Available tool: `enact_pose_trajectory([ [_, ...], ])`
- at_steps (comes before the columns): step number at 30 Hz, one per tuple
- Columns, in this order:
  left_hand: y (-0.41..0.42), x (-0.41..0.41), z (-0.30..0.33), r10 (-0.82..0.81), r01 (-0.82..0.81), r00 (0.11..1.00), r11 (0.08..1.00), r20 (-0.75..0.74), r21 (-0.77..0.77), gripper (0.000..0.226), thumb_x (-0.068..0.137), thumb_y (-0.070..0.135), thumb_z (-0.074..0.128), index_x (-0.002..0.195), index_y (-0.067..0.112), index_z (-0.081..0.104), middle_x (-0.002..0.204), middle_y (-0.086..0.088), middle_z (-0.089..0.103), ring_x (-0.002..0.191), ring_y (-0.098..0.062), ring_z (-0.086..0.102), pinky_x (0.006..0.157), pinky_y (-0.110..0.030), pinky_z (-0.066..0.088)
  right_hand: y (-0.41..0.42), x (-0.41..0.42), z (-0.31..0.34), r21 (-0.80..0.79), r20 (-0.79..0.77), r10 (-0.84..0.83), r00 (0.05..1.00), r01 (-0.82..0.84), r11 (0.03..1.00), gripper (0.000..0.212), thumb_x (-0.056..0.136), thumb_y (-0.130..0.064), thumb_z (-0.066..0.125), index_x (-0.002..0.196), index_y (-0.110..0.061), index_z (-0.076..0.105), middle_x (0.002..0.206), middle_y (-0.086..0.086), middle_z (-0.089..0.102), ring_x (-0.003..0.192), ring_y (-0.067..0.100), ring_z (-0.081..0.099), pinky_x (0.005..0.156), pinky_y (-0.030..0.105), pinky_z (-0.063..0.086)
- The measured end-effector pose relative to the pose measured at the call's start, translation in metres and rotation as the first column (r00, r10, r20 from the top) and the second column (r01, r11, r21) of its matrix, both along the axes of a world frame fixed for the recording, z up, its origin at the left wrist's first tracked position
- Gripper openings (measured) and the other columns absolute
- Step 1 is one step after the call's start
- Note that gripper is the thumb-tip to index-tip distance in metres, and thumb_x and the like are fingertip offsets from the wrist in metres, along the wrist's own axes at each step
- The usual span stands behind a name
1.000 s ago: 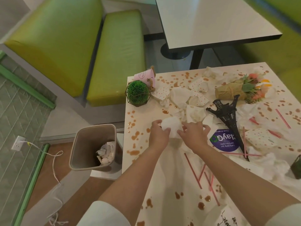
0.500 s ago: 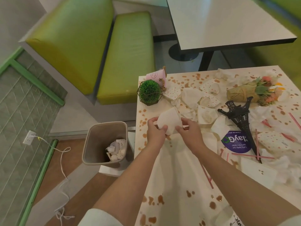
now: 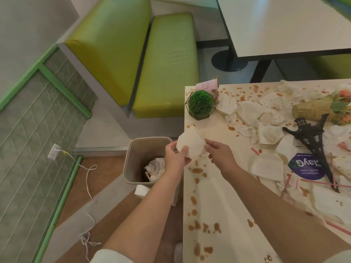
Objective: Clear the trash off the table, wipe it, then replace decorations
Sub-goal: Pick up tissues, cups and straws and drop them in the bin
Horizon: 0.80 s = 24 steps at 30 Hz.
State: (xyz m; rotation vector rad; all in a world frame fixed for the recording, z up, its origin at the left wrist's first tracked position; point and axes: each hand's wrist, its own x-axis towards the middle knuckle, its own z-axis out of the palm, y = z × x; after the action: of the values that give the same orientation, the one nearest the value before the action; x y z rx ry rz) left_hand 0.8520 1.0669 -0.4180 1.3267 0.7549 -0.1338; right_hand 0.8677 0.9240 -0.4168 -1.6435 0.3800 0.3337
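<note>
Left hand: left hand grips the lower edge of a white paper piece, thumb curled over its front, at the table's left edge, partly over the bin.
Right hand: right hand pinches the right side of the same paper piece, fingers curled on it, above the tabletop.
Paper piece: crumpled, cup-like, white, held up off the table between both hands, just right of the bin opening.
Bin: beige trash bin on the floor, against the table's left side; white crumpled trash sits in its bottom.
Table: cream table spattered with brown spill spots, most of the bare area near the camera.
Trash on table: torn white and dotted paper scraps piled mid-table, right of the hands; red-striped straws scattered among them; a flat napkin beside a purple round sticker.
Decorations: green ball plant in black wire frame upright at the far left corner; pink tipped-over cup touching behind it; black Eiffel tower model lying on its side; wrapped flower bouquet lying flat at the far right.
Background: green bench seat beyond the bin; second white table farther back; wall socket with white cable at left.
</note>
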Motion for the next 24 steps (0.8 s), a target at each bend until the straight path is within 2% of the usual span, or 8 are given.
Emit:
enact_pose_trajectory([
  [3,0.027,-0.007,0.0,0.046,-0.046,0.999,0.998,-0.011,0.052,0.035,0.094,0.015,0.063,0.123,0.021,0.045,0.111,-0.004,0.061,0.102,-0.023,0.064,0.074,-0.03,0.058,0.021,0.001,-0.004,0.04,-0.101,-0.029,0.994,0.033,0.999,0.034,0.098,-0.01,0.049,0.128,-0.017,0.065,0.098,0.002,0.063,0.067,0.013,0.046,0.062,0.024,0.041],
  [6,0.058,-0.013,-0.005,0.1,-0.095,0.994,0.987,-0.034,0.131,0.032,0.093,0.017,0.064,0.12,0.023,0.046,0.104,0.001,0.06,0.094,-0.019,0.062,0.085,-0.038,0.056,0.041,-0.001,-0.003,0.14,-0.155,-0.023,0.988,0.045,0.989,0.033,0.098,-0.004,0.046,0.124,-0.011,0.065,0.093,0.003,0.059,0.066,0.014,0.045,0.063,0.025,0.043],
  [10,0.096,-0.018,-0.014,0.167,-0.145,0.982,0.966,-0.084,0.215,0.031,0.093,0.017,0.063,0.118,0.022,0.046,0.098,0.001,0.058,0.085,-0.019,0.062,0.077,-0.036,0.058,0.065,-0.004,0.0,0.288,-0.171,-0.032,0.985,0.081,0.954,0.023,0.097,-0.002,0.053,0.114,-0.008,0.068,0.095,0.004,0.063,0.072,0.016,0.055,0.07,0.026,0.054],
  [13,0.118,-0.019,-0.021,0.177,-0.148,0.977,0.964,-0.118,0.221,0.034,0.093,0.014,0.062,0.123,0.017,0.047,0.105,-0.006,0.062,0.095,-0.025,0.066,0.074,-0.035,0.059,0.081,-0.006,-0.002,0.232,-0.124,-0.012,0.992,0.041,0.972,0.022,0.094,-0.007,0.062,0.113,-0.013,0.071,0.088,0.001,0.066,0.077,0.016,0.058,0.075,0.027,0.053],
  [15,0.131,-0.021,-0.024,0.119,-0.088,0.982,0.975,-0.148,0.204,0.046,0.094,0.014,0.061,0.136,0.014,0.045,0.101,-0.006,0.063,0.096,-0.025,0.066,0.079,-0.038,0.058,0.094,-0.006,-0.004,0.178,-0.09,-0.014,0.996,0.03,0.984,0.023,0.091,-0.009,0.066,0.112,-0.016,0.072,0.09,0.003,0.068,0.076,0.015,0.062,0.073,0.026,0.054],
  [18,0.147,-0.027,-0.03,0.046,0.0,0.978,0.977,-0.206,0.216,0.058,0.095,0.016,0.06,0.147,0.011,0.035,0.086,0.0,0.056,0.078,-0.016,0.058,0.094,-0.04,0.05,0.116,-0.006,-0.005,0.111,-0.034,-0.034,0.999,0.037,0.993,0.024,0.088,-0.006,0.069,0.111,-0.013,0.069,0.093,0.008,0.07,0.073,0.016,0.066,0.063,0.021,0.056],
  [21,0.157,-0.035,-0.035,0.036,0.016,0.982,0.963,-0.186,0.27,0.043,0.097,0.018,0.057,0.139,0.014,0.045,0.085,0.006,0.055,0.074,-0.009,0.054,0.094,-0.039,0.049,0.139,-0.006,-0.005,0.065,-0.001,-0.074,0.997,0.074,0.995,0.014,0.086,-0.007,0.073,0.099,-0.009,0.068,0.091,0.008,0.071,0.074,0.017,0.069,0.064,0.023,0.058],
  [24,0.159,-0.039,-0.034,-0.006,0.055,0.989,0.945,-0.15,0.323,0.033,0.097,0.021,0.056,0.13,0.018,0.053,0.108,0.003,0.06,0.094,-0.015,0.059,0.096,-0.038,0.05,0.161,-0.004,-0.012,0.003,0.023,-0.114,0.993,0.114,0.993,0.011,0.083,-0.009,0.075,0.081,-0.017,0.068,0.083,0.007,0.071,0.078,0.025,0.072,0.074,0.038,0.061],
])
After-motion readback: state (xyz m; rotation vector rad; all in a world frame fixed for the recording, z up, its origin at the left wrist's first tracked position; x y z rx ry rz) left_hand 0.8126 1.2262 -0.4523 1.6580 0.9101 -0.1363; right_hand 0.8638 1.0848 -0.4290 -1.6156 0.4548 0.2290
